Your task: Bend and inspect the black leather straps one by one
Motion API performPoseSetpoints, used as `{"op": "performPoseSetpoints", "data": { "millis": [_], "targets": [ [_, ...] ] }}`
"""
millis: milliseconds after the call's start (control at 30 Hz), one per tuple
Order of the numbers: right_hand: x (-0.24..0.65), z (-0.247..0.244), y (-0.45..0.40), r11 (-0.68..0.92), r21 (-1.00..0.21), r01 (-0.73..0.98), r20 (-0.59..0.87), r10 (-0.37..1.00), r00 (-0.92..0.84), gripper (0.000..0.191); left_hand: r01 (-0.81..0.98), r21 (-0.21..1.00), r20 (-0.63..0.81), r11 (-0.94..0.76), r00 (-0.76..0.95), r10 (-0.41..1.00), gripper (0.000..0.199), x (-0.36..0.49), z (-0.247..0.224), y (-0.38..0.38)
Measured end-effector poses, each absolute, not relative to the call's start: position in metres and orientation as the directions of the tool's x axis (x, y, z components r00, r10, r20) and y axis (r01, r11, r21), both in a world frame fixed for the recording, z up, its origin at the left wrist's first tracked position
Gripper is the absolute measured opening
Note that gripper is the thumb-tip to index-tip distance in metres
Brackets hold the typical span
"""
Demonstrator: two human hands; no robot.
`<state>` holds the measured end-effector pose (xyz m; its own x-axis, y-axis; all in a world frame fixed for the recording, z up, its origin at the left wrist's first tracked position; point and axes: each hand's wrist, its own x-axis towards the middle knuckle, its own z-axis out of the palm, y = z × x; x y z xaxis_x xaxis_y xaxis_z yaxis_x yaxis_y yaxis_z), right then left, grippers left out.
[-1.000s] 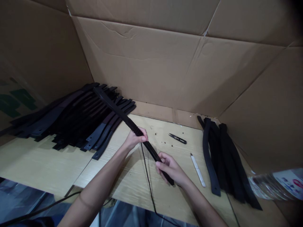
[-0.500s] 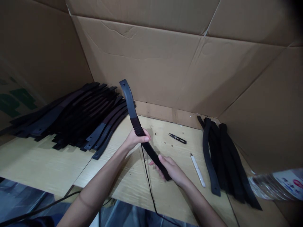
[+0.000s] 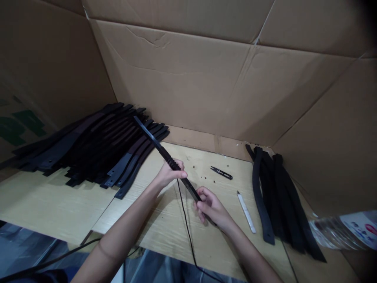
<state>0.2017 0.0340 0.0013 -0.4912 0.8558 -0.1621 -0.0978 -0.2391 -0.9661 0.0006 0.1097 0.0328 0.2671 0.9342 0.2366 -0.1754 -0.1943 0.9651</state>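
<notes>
A curved black strap-like strip (image 3: 150, 135) is held edge-on over the table, slanting from upper left to lower right. Dark cord is wound around its middle (image 3: 168, 157). My left hand (image 3: 172, 171) closes on the strip just below the windings, thumb across it. The lower end lies in the fingers of my right hand (image 3: 210, 206), partly hidden by them. From under my left hand a loose dark cord (image 3: 186, 228) hangs down past the table's front edge.
A big pile of similar dark strips (image 3: 97, 145) lies at left; several plain ones (image 3: 282, 200) lie at right. Thread snips (image 3: 221, 173) and a white pen-like tool (image 3: 246, 212) rest between. Cardboard walls (image 3: 182, 78) enclose the table (image 3: 165, 232). A clear plastic bottle (image 3: 344, 230) lies far right.
The strip has been turned from its broad face to its narrow edge, and its upper end has swung left and down. My right hand has shifted its grip at the lower end.
</notes>
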Motion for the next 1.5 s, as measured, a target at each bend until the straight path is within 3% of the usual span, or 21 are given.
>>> {"op": "performPoseSetpoints", "data": {
  "millis": [133, 300, 500, 633, 800, 967, 1267, 1500],
  "targets": [
    [0.201, 0.000, 0.035, -0.218, -0.970, -0.110, -0.141, 0.869, -0.474, 0.044, -0.136, 0.960, 0.272, -0.246, 0.231, 0.934, 0.043, -0.001, 0.036, 0.109],
    [0.201, 0.000, 0.035, -0.237, -0.970, -0.050, -0.191, 0.875, -0.444, 0.051, -0.048, 0.958, 0.287, -0.284, 0.268, 0.920, 0.033, 0.000, 0.047, 0.102],
    [0.203, 0.001, 0.033, -0.396, -0.914, -0.082, -0.331, 0.850, -0.410, 0.054, -0.035, 0.976, 0.215, -0.214, 0.300, 0.930, 0.026, 0.003, 0.055, 0.098],
    [0.203, 0.003, 0.032, -0.459, -0.887, -0.042, -0.409, 0.826, -0.387, 0.054, -0.035, 0.986, 0.167, -0.164, 0.319, 0.933, 0.033, 0.005, 0.052, 0.098],
    [0.201, 0.006, 0.031, -0.333, -0.937, -0.110, -0.236, 0.832, -0.502, 0.050, -0.090, 0.981, 0.190, -0.170, 0.315, 0.930, 0.044, 0.006, 0.045, 0.101],
    [0.201, 0.007, 0.033, -0.241, -0.964, -0.111, -0.169, 0.880, -0.443, 0.042, -0.070, 0.980, 0.197, -0.185, 0.284, 0.938, 0.038, 0.005, 0.047, 0.102],
    [0.202, 0.003, 0.033, -0.235, -0.972, -0.012, -0.202, 0.857, -0.473, 0.054, -0.033, 0.986, 0.167, -0.165, 0.314, 0.935, 0.035, 0.007, 0.053, 0.099],
    [0.201, 0.004, 0.028, -0.344, -0.939, 0.016, -0.309, 0.821, -0.480, 0.054, -0.148, 0.984, 0.151, -0.096, 0.430, 0.890, 0.042, 0.007, 0.049, 0.098]
  ]
}}
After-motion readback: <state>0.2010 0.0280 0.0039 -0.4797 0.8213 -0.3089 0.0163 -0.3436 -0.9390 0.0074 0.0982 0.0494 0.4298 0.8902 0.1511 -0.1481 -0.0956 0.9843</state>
